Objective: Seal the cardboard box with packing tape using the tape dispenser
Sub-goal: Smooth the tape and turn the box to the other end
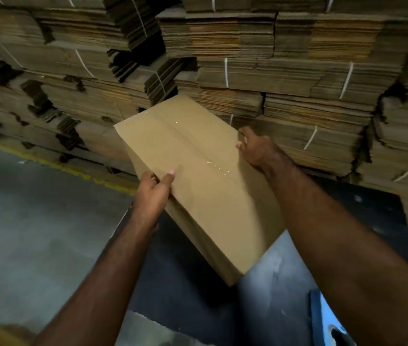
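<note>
left hand [153, 193]: reached toward 12 o'clock, thumb laid on top, fingers curled under in a grip | right hand [255, 148]: extended toward 11 o'clock, fingers hooked over an edge | both forearms bare

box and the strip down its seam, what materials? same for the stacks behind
Box: plain brown cardboard, matte, by its dull tan faces and folded edges. Strip along the seam: looks like clear plastic tape, glossy, judging by small bright glints; hard to see otherwise. Stacks behind: flattened cardboard, layered edges showing, tied with thin white straps, probably plastic.
</note>
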The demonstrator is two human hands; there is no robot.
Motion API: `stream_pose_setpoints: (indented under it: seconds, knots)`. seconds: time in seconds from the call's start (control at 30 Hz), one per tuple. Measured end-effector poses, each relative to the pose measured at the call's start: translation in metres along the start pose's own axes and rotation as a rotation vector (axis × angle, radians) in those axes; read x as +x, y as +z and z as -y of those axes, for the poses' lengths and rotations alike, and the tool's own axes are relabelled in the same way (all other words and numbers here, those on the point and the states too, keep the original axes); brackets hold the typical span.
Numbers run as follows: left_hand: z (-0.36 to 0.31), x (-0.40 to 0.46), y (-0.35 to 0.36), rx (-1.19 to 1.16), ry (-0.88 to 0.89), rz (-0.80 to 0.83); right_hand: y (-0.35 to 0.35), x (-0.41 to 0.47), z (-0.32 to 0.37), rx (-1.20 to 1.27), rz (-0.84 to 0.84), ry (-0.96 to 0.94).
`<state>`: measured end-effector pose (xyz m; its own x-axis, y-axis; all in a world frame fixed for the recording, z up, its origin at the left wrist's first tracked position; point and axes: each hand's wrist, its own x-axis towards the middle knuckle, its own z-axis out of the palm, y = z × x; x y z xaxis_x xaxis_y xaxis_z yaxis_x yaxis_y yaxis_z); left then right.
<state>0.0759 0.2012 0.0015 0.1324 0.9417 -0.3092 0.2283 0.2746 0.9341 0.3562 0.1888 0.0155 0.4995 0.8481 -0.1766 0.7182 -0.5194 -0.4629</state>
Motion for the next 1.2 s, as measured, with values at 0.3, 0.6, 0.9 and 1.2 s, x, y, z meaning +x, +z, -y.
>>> stream_pose_setpoints:
  seconds: [0.3, 0.6, 0.9, 1.2]
  knots:
    - [-0.039, 0.008, 0.061, 0.572, 0.335, 0.399, -0.033, -0.146, -0.067, 0.103, 0.0, 0.323]
    - [0.023, -0.088, -0.012, 0.824, 0.648, 0.548, 0.024, -0.293, -0.032, 0.163, -0.155, 0.402]
    - [0.06, -0.138, -0.072, 0.781, 0.938, 0.561, 0.059, -0.383, -0.004, 0.047, 0.017, 0.265]
    - [0.074, -0.143, -0.031, 1.024, 1.072, 0.487, 0.063, -0.355, -0.03, 0.011, -0.077, 0.162]
